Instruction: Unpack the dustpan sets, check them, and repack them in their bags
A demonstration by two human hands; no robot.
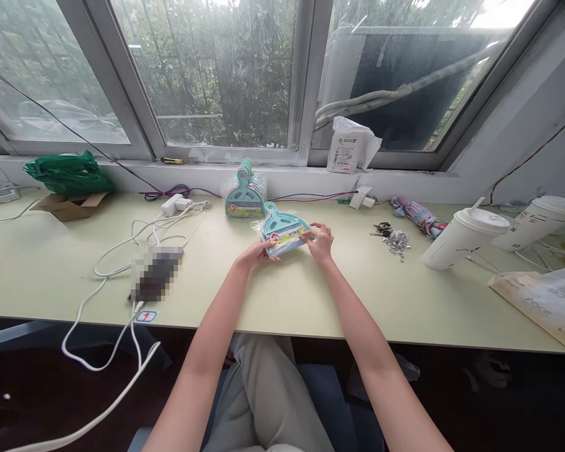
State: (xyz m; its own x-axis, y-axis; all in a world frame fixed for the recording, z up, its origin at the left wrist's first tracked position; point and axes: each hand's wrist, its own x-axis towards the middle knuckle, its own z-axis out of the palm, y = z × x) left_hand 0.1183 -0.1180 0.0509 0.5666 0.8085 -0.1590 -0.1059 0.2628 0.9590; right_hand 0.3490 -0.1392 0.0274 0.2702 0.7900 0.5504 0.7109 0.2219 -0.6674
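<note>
Left hand (255, 253): we are clamping the dustpan (282, 221).
Right hand (320, 243): we are pinching its edge, seemingly for steadiness.

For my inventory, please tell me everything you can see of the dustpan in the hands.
The dustpan is light teal, seemingly plastic, with a looped handle, a striped brush-like row and a colourful label; clear wrapping shows at its left. It tilts, handle farthest away, over the table. The left hand grips its lower left, the right hand its right side.
</note>
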